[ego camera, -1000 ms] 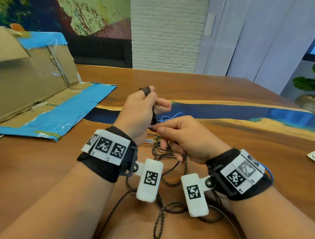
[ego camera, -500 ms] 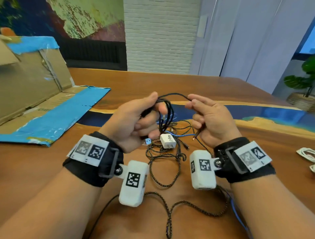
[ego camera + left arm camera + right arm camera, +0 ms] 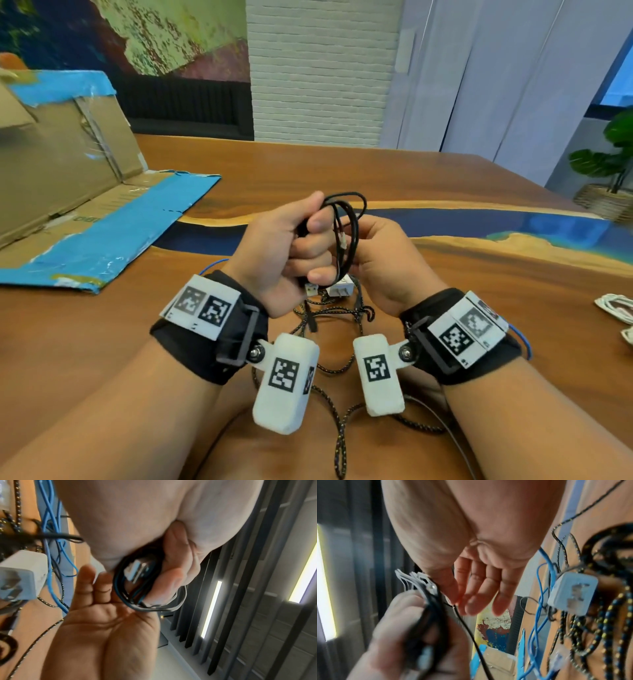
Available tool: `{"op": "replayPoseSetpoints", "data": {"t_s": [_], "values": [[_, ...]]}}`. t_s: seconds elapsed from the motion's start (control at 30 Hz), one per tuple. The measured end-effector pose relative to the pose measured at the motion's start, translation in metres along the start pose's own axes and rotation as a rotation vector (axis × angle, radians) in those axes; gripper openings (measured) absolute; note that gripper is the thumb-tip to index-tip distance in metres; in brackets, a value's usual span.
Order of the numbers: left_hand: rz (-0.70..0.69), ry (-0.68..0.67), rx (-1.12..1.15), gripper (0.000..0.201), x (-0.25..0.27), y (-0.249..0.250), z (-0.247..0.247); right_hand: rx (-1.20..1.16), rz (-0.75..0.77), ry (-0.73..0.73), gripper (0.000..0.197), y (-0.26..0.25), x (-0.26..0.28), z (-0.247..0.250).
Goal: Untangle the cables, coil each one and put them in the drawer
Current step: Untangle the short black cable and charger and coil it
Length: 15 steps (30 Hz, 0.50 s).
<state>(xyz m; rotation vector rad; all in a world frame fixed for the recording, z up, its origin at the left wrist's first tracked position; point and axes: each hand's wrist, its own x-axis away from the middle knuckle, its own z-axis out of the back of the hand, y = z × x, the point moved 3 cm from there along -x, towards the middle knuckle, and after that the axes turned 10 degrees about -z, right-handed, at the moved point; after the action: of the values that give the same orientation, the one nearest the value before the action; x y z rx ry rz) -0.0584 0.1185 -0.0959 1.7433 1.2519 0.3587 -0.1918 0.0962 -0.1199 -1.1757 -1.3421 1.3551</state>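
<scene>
My left hand [image 3: 315,246] grips a small coil of thin black cable [image 3: 346,219] above the table, fingers curled round it. In the left wrist view a USB plug [image 3: 137,572] sits inside that coil. My right hand [image 3: 371,240] is close against the coil's right side; its fingers [image 3: 479,592] are straight, and a loose black cable end [image 3: 456,608] lies at the thumb tip. Below the hands, a white charger plug [image 3: 339,291], a blue cable [image 3: 539,601] and a black-and-yellow braided cable [image 3: 329,313] lie tangled on the table.
An opened cardboard box with blue tape [image 3: 68,178] lies at the left on the wooden table [image 3: 479,274]. White coiled cables [image 3: 616,308] sit at the right edge. A potted plant [image 3: 609,178] stands beyond the far right corner.
My right hand, which held a cable loop out to the right, has come in against the coil with straightened fingers. The left hand has closed tighter round the coil.
</scene>
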Motion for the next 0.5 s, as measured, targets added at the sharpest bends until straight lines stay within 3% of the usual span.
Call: {"op": "replayPoseSetpoints", "data": {"t_s": [0.17, 0.23, 0.37, 0.5], "values": [[-0.014, 0.084, -0.046, 0.046, -0.003, 0.004, 0.014, -0.179, -0.134, -0.138, 0.031, -0.002, 0.006, 0.0], [-0.02, 0.102, -0.087, 0.047, -0.003, 0.004, 0.017, -0.127, -0.121, -0.163, 0.039, -0.001, 0.006, 0.0], [-0.039, 0.136, -0.247, 0.045, -0.004, 0.0, 0.017, -0.032, -0.067, -0.122, 0.021, 0.003, 0.002, 0.0], [-0.111, 0.168, -0.318, 0.038, -0.008, 0.003, 0.02, -0.075, -0.083, -0.104, 0.029, -0.001, 0.003, 0.004]]}}
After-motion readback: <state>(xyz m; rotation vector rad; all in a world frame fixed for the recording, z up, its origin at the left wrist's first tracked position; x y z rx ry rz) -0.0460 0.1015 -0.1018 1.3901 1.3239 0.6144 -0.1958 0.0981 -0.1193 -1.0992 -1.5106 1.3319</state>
